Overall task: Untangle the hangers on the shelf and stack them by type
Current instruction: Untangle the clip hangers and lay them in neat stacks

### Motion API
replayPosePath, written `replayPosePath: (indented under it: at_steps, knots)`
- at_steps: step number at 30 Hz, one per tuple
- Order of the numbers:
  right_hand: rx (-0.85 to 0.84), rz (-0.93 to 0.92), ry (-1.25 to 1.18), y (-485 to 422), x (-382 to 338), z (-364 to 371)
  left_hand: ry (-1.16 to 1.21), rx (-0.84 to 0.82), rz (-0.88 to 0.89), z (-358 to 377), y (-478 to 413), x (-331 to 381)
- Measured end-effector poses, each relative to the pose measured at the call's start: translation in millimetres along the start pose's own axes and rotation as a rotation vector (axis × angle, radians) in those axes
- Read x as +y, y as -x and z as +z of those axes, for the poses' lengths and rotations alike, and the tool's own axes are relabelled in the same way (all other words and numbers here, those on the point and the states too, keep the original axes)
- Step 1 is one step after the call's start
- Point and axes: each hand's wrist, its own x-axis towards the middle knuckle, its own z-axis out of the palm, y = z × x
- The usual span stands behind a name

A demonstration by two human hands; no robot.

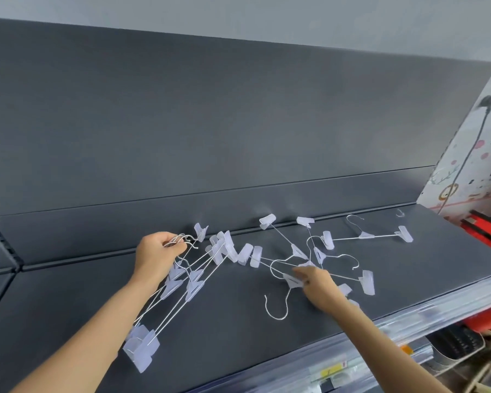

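Observation:
On the dark grey shelf [68, 302] lie several wire clip hangers with translucent white clips. My left hand [156, 255] is shut on the hooks of a bundle of clip hangers [187, 282] that fans down toward the shelf's front. My right hand [319, 285] pinches the middle piece of a loose clip hanger [291, 280] whose hook points toward me. It is tangled with other hangers [318, 255] in the middle of the shelf. One separate clip hanger [366, 236] lies alone at the back right.
The shelf's dark back panel [210, 123] rises behind the hangers. A patterned white board [471, 171] stands at the right end, with red items [485, 234] beside it. Price-strip rails [408, 321] run along the front edge, lower shelves with goods below.

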Motion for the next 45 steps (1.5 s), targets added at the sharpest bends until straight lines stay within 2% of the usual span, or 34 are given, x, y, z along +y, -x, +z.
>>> replayPosePath:
  at_steps: [4,6,9,14,19,23,32,37,45]
  knots:
    - [0.226,0.049,0.004,-7,11,-31,0.007,-0.013,0.011,9,-2,3]
    - [0.268,0.126,0.006,-14,22,-47,0.007,-0.016,0.015,12,-4,4]
    - [0.18,0.229,0.028,-19,32,-56,0.01,-0.013,0.013,17,-6,4]
    - [0.028,0.236,0.154,-22,30,-39,-0.012,-0.01,0.011,19,-12,2]
    - [0.111,0.167,0.338,-25,30,-25,-0.066,0.035,-0.009,-3,-25,-7]
    - [0.133,0.122,0.396,-30,26,-19,-0.262,0.081,0.041,-14,-32,-9]
    - [0.077,0.183,0.163,-30,24,-30,-0.32,0.076,0.101,-12,-29,-13]
    - [0.147,0.137,0.099,-23,21,-41,-0.33,0.064,0.142,-12,-27,-13]
    - [0.178,0.169,-0.056,-14,21,-31,-0.304,0.06,0.141,-10,-20,-7]
